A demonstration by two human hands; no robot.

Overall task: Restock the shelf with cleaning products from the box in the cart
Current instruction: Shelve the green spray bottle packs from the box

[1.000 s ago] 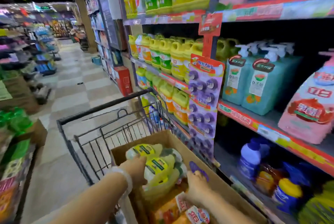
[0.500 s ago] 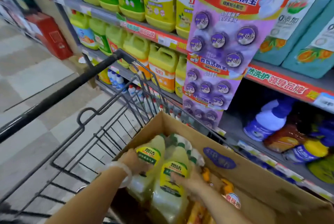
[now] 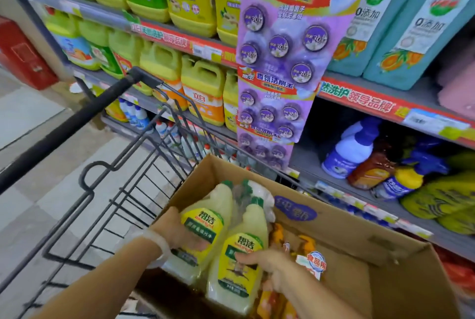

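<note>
In the box (image 3: 359, 236), hands (image 3: 177, 233) — gripping bottles (image 3: 239, 262)

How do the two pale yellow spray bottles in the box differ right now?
The left bottle sits farther back in the cardboard box, gripped by the left hand. The right bottle lies nearer the camera, lower in the picture, held by the right hand. Both share pale liquid, green caps and yellow-green labels.

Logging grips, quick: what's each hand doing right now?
Left hand: grips the left spray bottle.
Right hand: grips the right spray bottle.
</note>
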